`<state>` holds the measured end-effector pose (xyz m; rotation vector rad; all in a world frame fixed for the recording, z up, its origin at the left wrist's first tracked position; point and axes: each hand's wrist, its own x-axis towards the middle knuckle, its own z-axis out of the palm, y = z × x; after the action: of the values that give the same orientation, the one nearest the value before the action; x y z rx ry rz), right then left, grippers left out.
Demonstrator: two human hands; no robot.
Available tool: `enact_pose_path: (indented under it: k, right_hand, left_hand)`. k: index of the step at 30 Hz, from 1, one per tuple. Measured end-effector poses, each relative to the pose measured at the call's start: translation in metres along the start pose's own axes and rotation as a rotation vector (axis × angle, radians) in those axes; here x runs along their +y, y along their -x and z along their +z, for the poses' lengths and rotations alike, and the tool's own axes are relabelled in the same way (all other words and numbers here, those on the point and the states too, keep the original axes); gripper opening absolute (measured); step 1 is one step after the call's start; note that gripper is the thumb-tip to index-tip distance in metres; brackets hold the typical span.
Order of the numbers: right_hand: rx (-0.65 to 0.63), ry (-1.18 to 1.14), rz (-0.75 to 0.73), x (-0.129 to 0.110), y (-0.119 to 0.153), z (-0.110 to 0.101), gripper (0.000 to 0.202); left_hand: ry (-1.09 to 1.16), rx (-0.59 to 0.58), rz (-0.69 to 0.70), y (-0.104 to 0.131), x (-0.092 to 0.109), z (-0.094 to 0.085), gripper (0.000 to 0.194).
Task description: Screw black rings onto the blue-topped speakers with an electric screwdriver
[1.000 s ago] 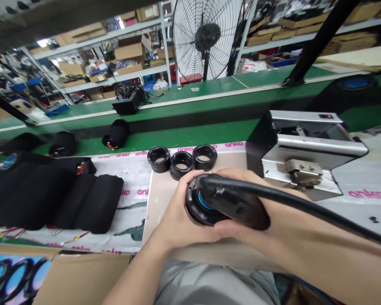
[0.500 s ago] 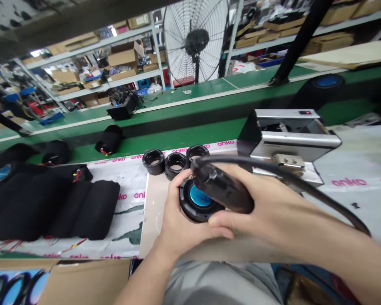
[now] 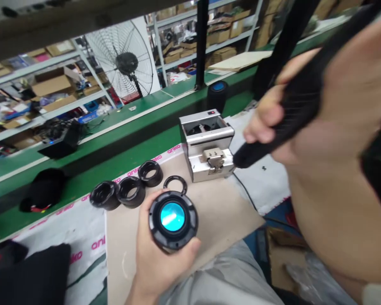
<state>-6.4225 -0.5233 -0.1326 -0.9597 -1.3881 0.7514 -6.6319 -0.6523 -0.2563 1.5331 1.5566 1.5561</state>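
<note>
My left hand [image 3: 158, 254] is wrapped round a black cylindrical speaker [image 3: 190, 218], whose round end with a shiny blue disc faces up. Raised at the right, close to the camera and partly blurred, my right hand [image 3: 266, 120] grips a black electric screwdriver [image 3: 300, 103]. Its bit is not visible. Just behind the speaker a thin black ring [image 3: 184, 186] lies on the tan board [image 3: 238, 212]. Three thicker black rings [image 3: 131, 192] stand in a row at the back left of the board.
A silver screw feeder [image 3: 209, 137] stands at the board's back edge. Behind it is another black speaker with a blue end [image 3: 217, 95]. Black fabric-covered pieces [image 3: 34, 275] lie at the left. A large fan [image 3: 126, 63] and loaded shelves are beyond the green bench.
My right hand has lifted the screwdriver off the speaker and swung it right, towards the camera. My left hand still holds the speaker. The view has turned right.
</note>
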Motion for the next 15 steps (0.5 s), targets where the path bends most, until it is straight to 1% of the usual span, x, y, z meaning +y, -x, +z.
enact_pose_path:
  k: [1,2,3,5,7,9,11,13,15]
  right_hand:
    - [0.027,-0.159,-0.039,0.003,-0.003,0.004,0.056]
    - [0.020,-0.288,-0.066,0.008,-0.006,0.008,0.052]
    - [-0.001,-0.364,-0.079,0.012,-0.008,0.012,0.051]
    - [-0.073,-0.364,-0.062,0.020,-0.012,0.019,0.056]
    - [-0.118,-0.324,-0.039,0.026,-0.014,0.024,0.064]
    - [-0.155,-0.272,-0.026,0.028,-0.015,0.028,0.070]
    - [-0.142,-0.247,-0.059,0.030,-0.014,0.031,0.073]
    - [-0.155,-0.235,-0.071,0.032,-0.014,0.033,0.072]
    - [-0.158,-0.251,-0.077,0.036,-0.014,0.034,0.072]
  left_hand:
    - [0.049,-0.049,-0.006,-0.003,0.002,0.010,0.078]
    - [0.100,-0.090,-0.015,-0.005,0.005,0.020,0.078]
    - [0.143,-0.128,-0.028,-0.007,0.006,0.028,0.078]
    - [0.192,-0.147,-0.046,-0.010,0.008,0.039,0.077]
    - [0.187,-0.149,-0.065,-0.011,0.008,0.042,0.082]
    - [0.165,-0.201,-0.078,-0.011,0.008,0.039,0.086]
    - [0.156,-0.249,-0.077,-0.012,0.009,0.036,0.085]
    - [0.165,-0.245,-0.064,-0.013,0.012,0.035,0.079]
    - [0.176,-0.212,-0.064,-0.014,0.016,0.037,0.076]
